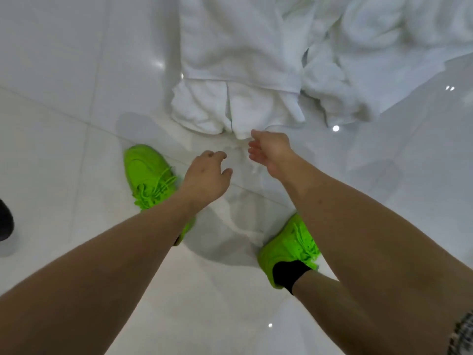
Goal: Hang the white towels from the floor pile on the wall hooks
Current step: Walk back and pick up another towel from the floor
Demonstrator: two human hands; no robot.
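We look straight down at a glossy white tiled floor (64, 129). The pile of rumpled white terry towels (245, 73) lies ahead of our feet, spreading off to the right; its near folded edge (230, 116) sits just beyond our fingertips. No wall hooks in view.

Left hand (207, 175): fingers loosely curled, holding nothing, hovering short of the pile. Right hand (270, 152): fingers relaxed and part open, thumb close to the near hem; whether it touches cloth we cannot tell. Bright lime-green lace-up sneakers (148, 172) planted either side of the reach. A dark object (5, 219) shows at the left edge.

Step in hand, as we judge it: reaching to take a towel from the pile.

To do it well, we should pinch one layer only at the near hem, hands apart along that edge, so it lifts flat rather than dragging neighbours. The folds overlap, so we separate before lifting. The floor looks slick; keep weight over the feet.
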